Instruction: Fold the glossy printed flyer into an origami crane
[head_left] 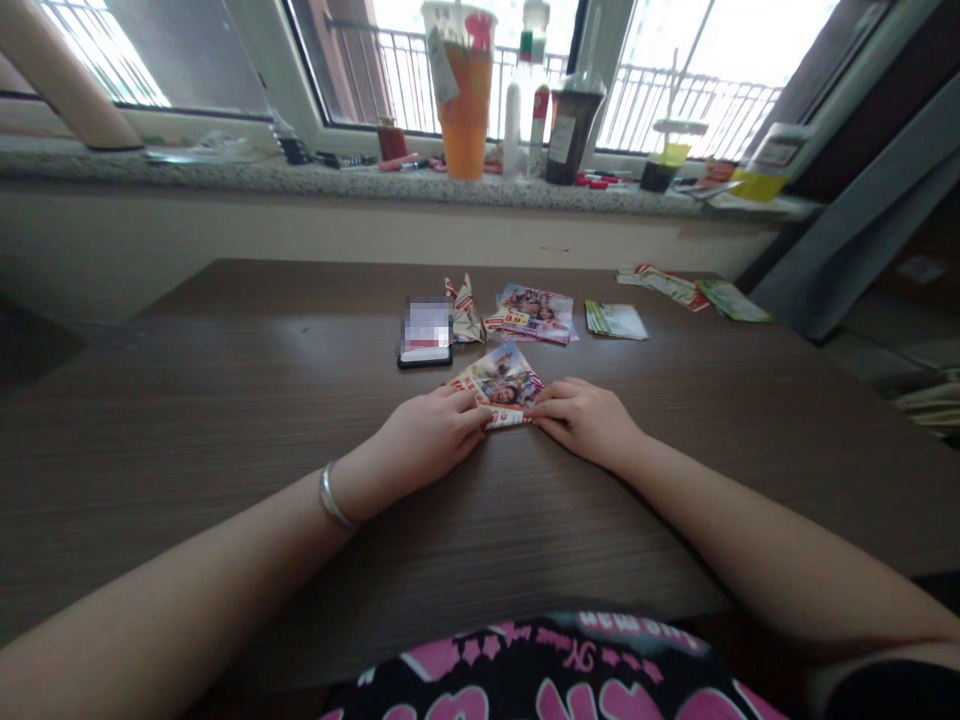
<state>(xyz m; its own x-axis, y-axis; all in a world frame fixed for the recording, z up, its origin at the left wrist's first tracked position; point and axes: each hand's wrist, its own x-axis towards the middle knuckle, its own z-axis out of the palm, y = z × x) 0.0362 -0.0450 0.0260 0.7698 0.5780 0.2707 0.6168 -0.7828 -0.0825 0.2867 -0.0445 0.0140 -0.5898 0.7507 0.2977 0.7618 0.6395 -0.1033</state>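
Observation:
A printed paper flyer lies on the table between my hands, its near edge folded up in a pale strip. My left hand, with a silver bangle at the wrist, has its fingers closed on the flyer's left part. At the right corner, the fingertips of my right hand pinch the folded edge. Just beyond my left hand lies a phone with a blurred screen. A folded paper piece with pointed tips stands beside the phone. Right of it rests a stack of similar flyers.
Green-and-white leaflets lie right of the flyers, and more leaflets spread near the table's far right edge. Along the granite windowsill stand a tall orange drink cup, a dark drink cup, bottles and small clutter.

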